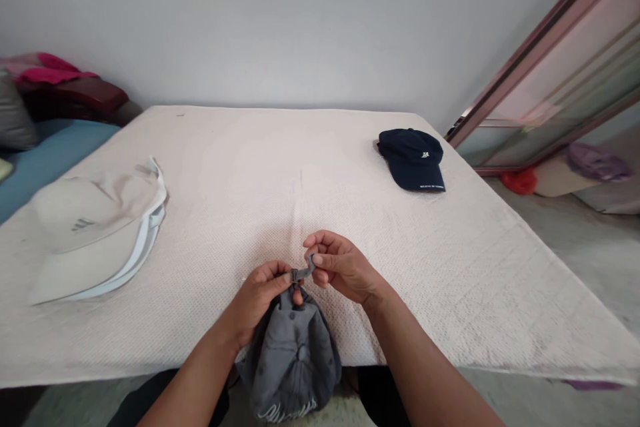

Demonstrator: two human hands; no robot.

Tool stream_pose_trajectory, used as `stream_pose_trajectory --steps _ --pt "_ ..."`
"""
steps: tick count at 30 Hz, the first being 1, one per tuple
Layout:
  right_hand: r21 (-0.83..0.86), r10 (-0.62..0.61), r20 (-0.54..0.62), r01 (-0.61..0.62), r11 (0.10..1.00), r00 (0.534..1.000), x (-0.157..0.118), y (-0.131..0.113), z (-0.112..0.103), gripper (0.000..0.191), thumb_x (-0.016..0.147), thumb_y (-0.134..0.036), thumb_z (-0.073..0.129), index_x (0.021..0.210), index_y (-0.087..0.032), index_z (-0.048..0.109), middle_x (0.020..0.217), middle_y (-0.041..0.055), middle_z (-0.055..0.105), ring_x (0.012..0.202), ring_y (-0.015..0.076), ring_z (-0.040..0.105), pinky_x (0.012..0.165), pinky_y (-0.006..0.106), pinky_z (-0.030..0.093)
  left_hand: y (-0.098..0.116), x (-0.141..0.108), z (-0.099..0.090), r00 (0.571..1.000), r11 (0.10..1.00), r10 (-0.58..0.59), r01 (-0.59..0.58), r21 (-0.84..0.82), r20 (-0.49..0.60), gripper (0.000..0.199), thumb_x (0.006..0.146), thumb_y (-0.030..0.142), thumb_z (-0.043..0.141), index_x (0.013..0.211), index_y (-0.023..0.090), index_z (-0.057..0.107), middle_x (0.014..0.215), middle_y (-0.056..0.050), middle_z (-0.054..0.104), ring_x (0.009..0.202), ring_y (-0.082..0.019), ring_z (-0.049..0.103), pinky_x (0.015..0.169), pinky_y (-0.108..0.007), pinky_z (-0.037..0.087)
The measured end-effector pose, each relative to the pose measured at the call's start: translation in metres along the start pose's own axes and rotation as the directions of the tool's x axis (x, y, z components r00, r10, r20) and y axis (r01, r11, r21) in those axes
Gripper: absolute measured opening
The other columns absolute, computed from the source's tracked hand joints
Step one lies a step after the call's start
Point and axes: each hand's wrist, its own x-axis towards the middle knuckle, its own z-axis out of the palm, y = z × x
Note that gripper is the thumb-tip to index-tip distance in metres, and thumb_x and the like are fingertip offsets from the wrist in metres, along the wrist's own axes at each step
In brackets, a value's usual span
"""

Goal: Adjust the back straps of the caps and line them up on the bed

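Observation:
A grey cap (300, 357) hangs over the table's front edge, its back strap (303, 273) uppermost and its crown toward me. My left hand (263, 293) pinches the strap beside its buckle, with a fingertip showing in the cap's back opening. Just to the right, my right hand (340, 267) holds the strap's loose end between thumb and fingers, and the strap curves up between the two hands.
Stacked pale caps (95, 233) lie at the left of the white-covered table (250, 167). A navy cap (411, 159) rests at the back right. Behind stands a grey wall; a framed glass panel (550, 73) leans at the right.

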Motion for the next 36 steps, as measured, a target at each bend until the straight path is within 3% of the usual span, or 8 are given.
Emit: stream_pose_trajectory --steps 4,11,19,28,36 --pt "-0.120 0.048 0.014 -0.046 0.992 0.999 0.001 0.003 -0.001 0.028 0.070 -0.025 0.074 0.092 -0.017 0.059 0.063 -0.0054 0.055 0.046 0.0052 0.046 0.043 0.019 0.033 0.000 0.001 0.001 0.996 0.989 0.061 -0.051 0.142 -0.072 0.022 0.078 0.037 0.064 0.079 0.016 0.058 0.060 0.001 0.060 0.050 -0.009 0.047 0.050 -0.021 0.031" --pt "-0.396 0.081 0.002 -0.073 0.915 0.997 0.001 0.010 -0.005 0.022 0.073 -0.023 0.068 0.091 -0.017 0.058 0.059 -0.0068 0.050 0.046 0.0052 0.040 0.042 0.019 0.029 -0.004 0.006 -0.001 0.990 0.960 0.097 -0.068 0.271 -0.098 0.022 0.077 0.036 0.064 0.080 0.015 0.061 0.059 0.001 0.062 0.049 -0.009 0.046 0.050 -0.021 0.031" --pt "-0.715 -0.029 -0.009 0.014 0.699 1.000 0.000 0.015 -0.005 0.017 0.072 -0.011 0.058 0.088 -0.018 0.060 0.066 -0.0032 0.053 0.060 0.0083 0.047 0.053 0.020 0.036 -0.007 0.008 -0.002 0.987 0.922 0.097 -0.042 0.385 -0.125 0.023 0.075 0.037 0.065 0.079 0.015 0.061 0.058 -0.001 0.064 0.048 -0.010 0.047 0.048 -0.021 0.032" --pt "-0.852 0.002 0.021 0.017 0.524 1.000 -0.003 0.013 -0.002 0.022 0.072 -0.008 0.054 0.089 -0.018 0.063 0.068 -0.0020 0.055 0.062 0.0094 0.049 0.054 0.020 0.036 -0.011 0.011 -0.001 0.988 0.879 0.099 -0.030 0.476 -0.120 0.022 0.076 0.035 0.062 0.078 0.014 0.060 0.060 -0.002 0.064 0.048 -0.011 0.048 0.048 -0.022 0.033" --pt "-0.869 0.027 0.021 0.005 0.495 0.999 -0.005 0.014 -0.003 0.023 0.073 -0.008 0.056 0.092 -0.019 0.062 0.072 -0.0017 0.056 0.068 0.0106 0.052 0.059 0.021 0.037 -0.016 0.011 -0.002 0.992 0.883 0.076 -0.020 0.469 -0.101 0.019 0.077 0.033 0.061 0.081 0.015 0.056 0.062 -0.002 0.064 0.052 -0.012 0.051 0.051 -0.023 0.036"
